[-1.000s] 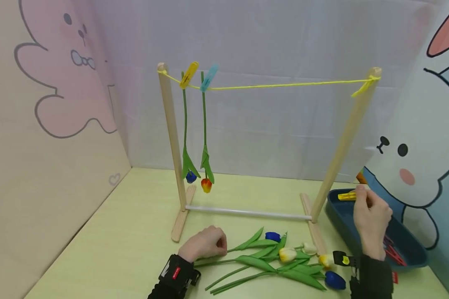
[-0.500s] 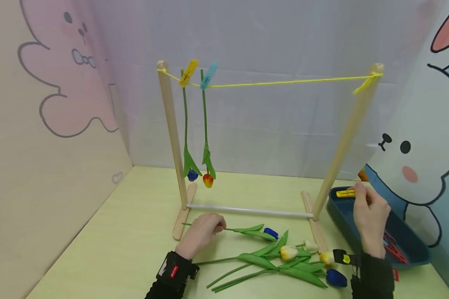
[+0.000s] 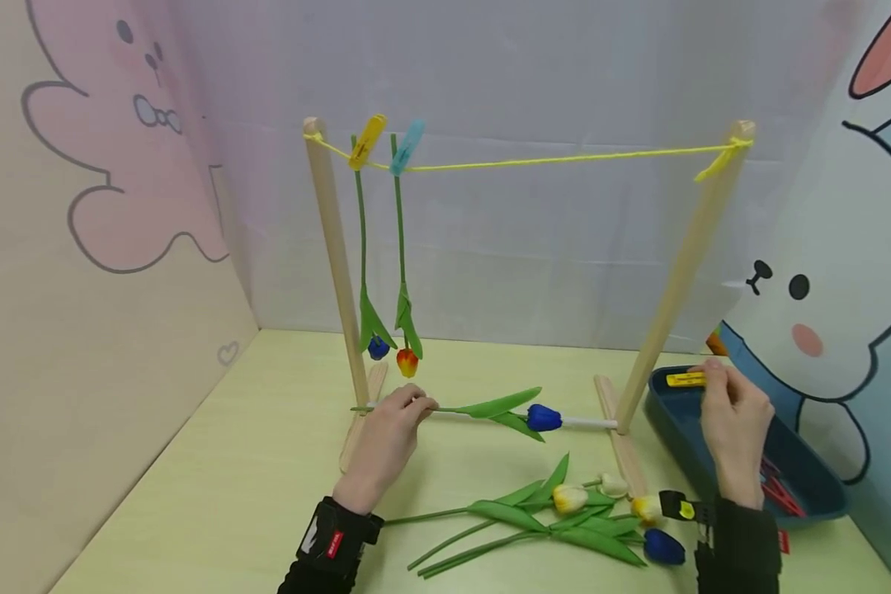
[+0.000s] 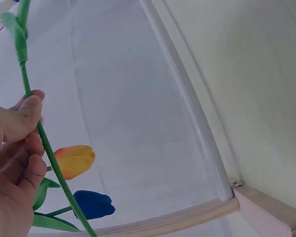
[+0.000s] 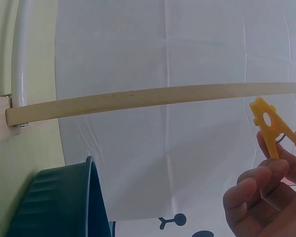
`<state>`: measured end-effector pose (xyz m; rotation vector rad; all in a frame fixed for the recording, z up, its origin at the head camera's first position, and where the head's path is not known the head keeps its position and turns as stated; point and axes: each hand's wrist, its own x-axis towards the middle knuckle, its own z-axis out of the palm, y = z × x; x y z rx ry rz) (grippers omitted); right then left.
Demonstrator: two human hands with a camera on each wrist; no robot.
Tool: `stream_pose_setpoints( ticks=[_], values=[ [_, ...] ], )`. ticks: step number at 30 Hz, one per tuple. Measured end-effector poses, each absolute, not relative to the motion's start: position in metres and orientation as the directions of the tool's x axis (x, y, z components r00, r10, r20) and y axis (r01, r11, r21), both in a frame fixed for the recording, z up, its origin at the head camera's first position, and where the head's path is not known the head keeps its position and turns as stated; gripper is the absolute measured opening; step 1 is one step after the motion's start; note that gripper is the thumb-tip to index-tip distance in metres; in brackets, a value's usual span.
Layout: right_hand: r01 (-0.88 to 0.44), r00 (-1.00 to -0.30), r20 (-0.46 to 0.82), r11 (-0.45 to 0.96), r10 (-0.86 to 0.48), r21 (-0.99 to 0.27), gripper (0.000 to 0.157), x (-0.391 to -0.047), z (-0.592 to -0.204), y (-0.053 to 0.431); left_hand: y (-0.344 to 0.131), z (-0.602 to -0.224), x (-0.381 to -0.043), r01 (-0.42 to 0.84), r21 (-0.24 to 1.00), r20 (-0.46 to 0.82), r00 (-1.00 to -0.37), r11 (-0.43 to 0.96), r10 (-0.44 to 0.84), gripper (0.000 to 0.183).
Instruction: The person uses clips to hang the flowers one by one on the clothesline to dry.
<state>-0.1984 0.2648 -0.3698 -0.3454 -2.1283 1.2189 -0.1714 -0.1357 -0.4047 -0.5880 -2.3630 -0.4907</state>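
Observation:
My left hand [image 3: 388,433] pinches the green stem of a blue tulip [image 3: 544,417], which lies sideways in the air in front of the rack's white crossbar. In the left wrist view thumb and fingers close around that stem [image 4: 47,143]. A yellow clothespin [image 5: 267,123] is pinched by its legs in my right hand [image 3: 735,429], above the dark blue bin. From the yellow line [image 3: 564,160] hang two tulips, heads down: a blue one [image 3: 378,347] under a yellow clothespin [image 3: 367,142], and an orange one [image 3: 407,363] under a light blue clothespin [image 3: 407,147].
Several tulips [image 3: 520,518] lie in a loose pile on the table before the rack. The wooden posts [image 3: 668,305] hold the line's ends. At the right, the bin [image 3: 664,421] contains red clothespins [image 3: 783,495]. A printed panel [image 3: 119,371] stands at the left.
My left hand has lifted one blue tulip from the pile and carried it up and away toward the crossbar. My right hand, with the yellow clothespin, has stayed nearly still.

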Motion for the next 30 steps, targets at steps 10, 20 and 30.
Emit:
stream_pose_setpoints(
  ticks=[10,20,30],
  values=[
    [-0.151,-0.752,0.461,0.559,0.471,-0.816,0.034,-0.2,-0.368,0.262,-0.144,-0.394,-0.17,0.483,0.257,0.786,-0.609,0.837,0.11,0.013],
    [-0.164,-0.758,0.466,0.557,0.457,-0.814,0.04,-0.199,-0.369,0.26,-0.151,-0.396,-0.176,0.583,0.423,0.839,-0.541,0.693,-0.057,0.011],
    [-0.172,-0.757,0.467,0.55,0.457,-0.817,0.038,-0.2,-0.369,0.259,-0.153,-0.383,-0.173,0.595,0.794,0.515,-0.769,-0.129,-0.378,0.024]
  ],
)
